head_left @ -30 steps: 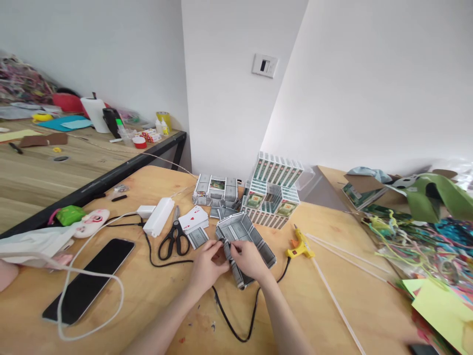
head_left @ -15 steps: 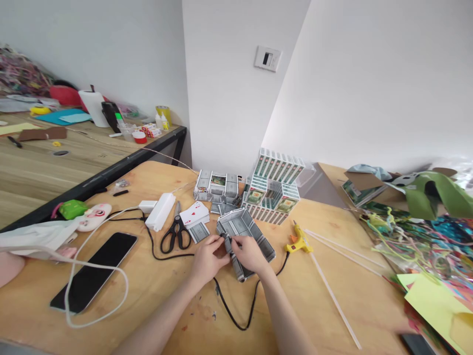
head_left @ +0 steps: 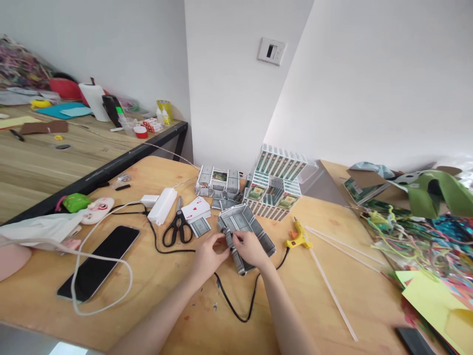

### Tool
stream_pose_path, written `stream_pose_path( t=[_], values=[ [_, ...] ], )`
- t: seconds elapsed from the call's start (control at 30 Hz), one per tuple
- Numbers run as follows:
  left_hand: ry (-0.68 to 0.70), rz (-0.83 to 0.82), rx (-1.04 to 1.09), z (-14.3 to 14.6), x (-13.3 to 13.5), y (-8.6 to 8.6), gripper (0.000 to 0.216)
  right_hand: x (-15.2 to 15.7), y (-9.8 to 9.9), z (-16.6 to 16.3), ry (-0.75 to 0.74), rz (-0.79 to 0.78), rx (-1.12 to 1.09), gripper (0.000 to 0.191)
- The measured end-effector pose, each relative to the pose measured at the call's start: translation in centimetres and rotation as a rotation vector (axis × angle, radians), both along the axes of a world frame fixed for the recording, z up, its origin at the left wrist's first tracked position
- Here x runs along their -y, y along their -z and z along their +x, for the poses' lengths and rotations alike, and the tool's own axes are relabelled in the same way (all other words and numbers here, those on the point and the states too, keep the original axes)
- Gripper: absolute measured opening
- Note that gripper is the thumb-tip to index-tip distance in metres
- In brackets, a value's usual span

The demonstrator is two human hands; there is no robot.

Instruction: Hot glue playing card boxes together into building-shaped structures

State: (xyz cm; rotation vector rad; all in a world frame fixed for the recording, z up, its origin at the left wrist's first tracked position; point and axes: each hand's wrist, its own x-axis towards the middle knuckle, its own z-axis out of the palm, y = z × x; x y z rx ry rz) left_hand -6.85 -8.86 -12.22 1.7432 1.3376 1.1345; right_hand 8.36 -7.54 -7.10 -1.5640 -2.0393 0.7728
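Note:
An open-topped box made of grey patterned playing cards [head_left: 260,230] rests tilted on the table in front of me. My left hand [head_left: 210,255] is curled at its near-left wall, fingertips closed on that wall's outer side. Reaching over the tray-like box, my right hand [head_left: 252,249] pinches the same wall from the inside. The fingertips partly hide what lies between them. Just beyond and left lie loose playing cards [head_left: 196,209], some face up, and black-handled scissors [head_left: 178,228]. A second card-built box [head_left: 217,182] stands behind.
Stacked card packs [head_left: 273,197] rise at the back. To the right lies a yellow glue gun [head_left: 298,239] with clear glue sticks [head_left: 334,291]; its black cord [head_left: 236,315] loops near my forearms. A phone [head_left: 99,264] and white cable [head_left: 129,276] occupy the left.
The view has shifted slightly, so the table things sit a little higher in the picture. Both hands stay at the box's near-left wall, with the fingers only slightly shifted.

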Motion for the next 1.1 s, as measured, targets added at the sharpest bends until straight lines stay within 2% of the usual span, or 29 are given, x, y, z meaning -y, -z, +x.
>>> stream_pose_path(
  t=[0.17, 0.33, 0.73, 0.93, 1.1],
  values=[
    [0.009, 0.084, -0.08, 0.1, -0.4, -0.6, 0.027, 0.0, -0.3, -0.1, 0.005, 0.004, 0.003, 0.026],
    [0.041, 0.097, -0.101, 0.2, -0.8, -1.0, 0.034, -0.1, -0.1, -0.2, 0.015, 0.011, 0.012, 0.025],
    [-0.004, 0.13, -0.172, 0.3, -0.2, -0.5, 0.03, -0.2, 0.3, 0.0, 0.014, -0.009, -0.016, 0.025],
    [0.021, 0.107, -0.089, -0.2, -0.4, 0.0, 0.039, -0.2, 0.6, 0.2, -0.013, -0.046, -0.062, 0.026],
    [0.09, 0.07, -0.021, -0.7, -0.7, 0.4, 0.032, -0.6, 1.0, 0.7, -0.044, -0.11, -0.11, 0.028]
  ],
)
